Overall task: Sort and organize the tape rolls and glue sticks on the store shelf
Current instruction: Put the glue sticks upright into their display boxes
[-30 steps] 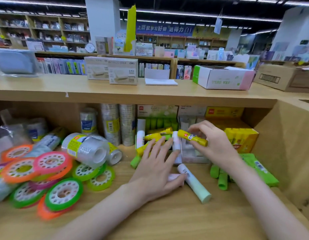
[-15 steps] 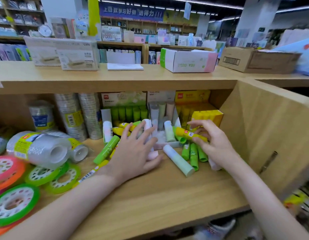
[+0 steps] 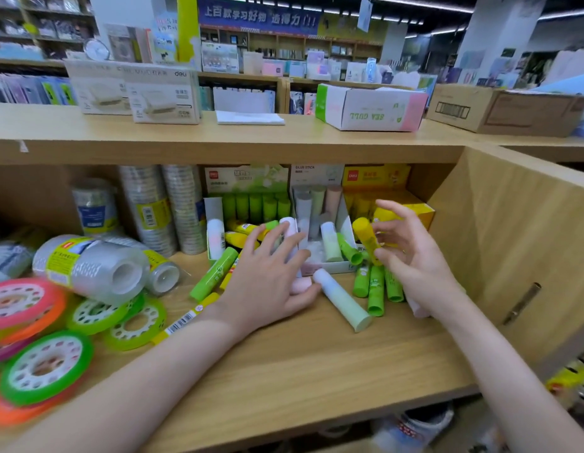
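Item in hand: one yellow glue stick (image 3: 366, 238), held upright by your right hand (image 3: 411, 256), thumb and curled fingers around its lower end, just in front of the yellow display box (image 3: 405, 212) at the back right of the shelf (image 3: 317, 364).

Your left hand (image 3: 267, 282): fingers spread and fairly straight, lying over a pink glue stick (image 3: 300, 284) and touching the loose heap; it grips nothing that shows.

Loose stock around the hands: a pale green glue stick (image 3: 344, 300) lying flat beside the left thumb; several bright green glue sticks (image 3: 377, 287) scattered below the right hand; more green and yellow ones (image 3: 215, 273) strewn left of the left hand.

Boxed stock behind: a green display box (image 3: 251, 204) with sticks standing in a row; a white pastel box (image 3: 320, 230), part filled, some sticks leaning.

Tape, left half of the shelf: clear tape stacks (image 3: 166, 207) upright at the back; two clear tape sleeves (image 3: 91, 266) tipped on their sides; coloured tape rolls (image 3: 42, 364) overlapping in a loose pile at the front.

Progress, as you may judge it: early. The boxes hold some stock, but most loose sticks and all the coloured rolls remain unsorted.
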{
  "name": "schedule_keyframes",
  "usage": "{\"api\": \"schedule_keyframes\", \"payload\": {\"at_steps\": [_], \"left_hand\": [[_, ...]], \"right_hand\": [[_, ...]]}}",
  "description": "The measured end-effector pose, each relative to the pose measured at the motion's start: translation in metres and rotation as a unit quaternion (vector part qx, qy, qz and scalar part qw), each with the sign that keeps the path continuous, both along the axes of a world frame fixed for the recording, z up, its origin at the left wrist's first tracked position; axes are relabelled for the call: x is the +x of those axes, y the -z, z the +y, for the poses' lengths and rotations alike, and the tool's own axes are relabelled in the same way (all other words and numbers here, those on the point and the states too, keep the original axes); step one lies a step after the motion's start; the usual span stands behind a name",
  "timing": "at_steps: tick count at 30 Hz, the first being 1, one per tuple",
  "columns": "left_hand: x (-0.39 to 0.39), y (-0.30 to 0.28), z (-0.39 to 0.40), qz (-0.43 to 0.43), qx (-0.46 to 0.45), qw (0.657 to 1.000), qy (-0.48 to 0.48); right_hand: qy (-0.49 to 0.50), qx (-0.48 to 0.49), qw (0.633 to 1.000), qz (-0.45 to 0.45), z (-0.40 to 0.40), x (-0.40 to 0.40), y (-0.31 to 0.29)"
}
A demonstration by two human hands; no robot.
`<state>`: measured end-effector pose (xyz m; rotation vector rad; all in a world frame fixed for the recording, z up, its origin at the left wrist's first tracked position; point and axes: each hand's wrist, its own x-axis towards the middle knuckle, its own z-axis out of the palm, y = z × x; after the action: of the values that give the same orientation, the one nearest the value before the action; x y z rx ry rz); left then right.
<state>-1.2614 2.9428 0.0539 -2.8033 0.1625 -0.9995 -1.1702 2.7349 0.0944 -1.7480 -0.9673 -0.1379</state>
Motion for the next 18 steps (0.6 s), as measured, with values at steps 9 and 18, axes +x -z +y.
{"api": "schedule_keyframes", "payload": {"at_steps": [9, 18], "left_hand": [[0.001, 0.000, 0.000, 0.005, 0.001, 1.000, -0.007], [0.000, 0.000, 0.001, 0.005, -0.001, 1.000, -0.002]], "right_hand": [[0.157, 0.042, 0.973, -0.162, 0.009, 0.019, -0.015], [0.226, -0.204, 0.916, -0.263, 0.025, 0.053, -0.008]]}}
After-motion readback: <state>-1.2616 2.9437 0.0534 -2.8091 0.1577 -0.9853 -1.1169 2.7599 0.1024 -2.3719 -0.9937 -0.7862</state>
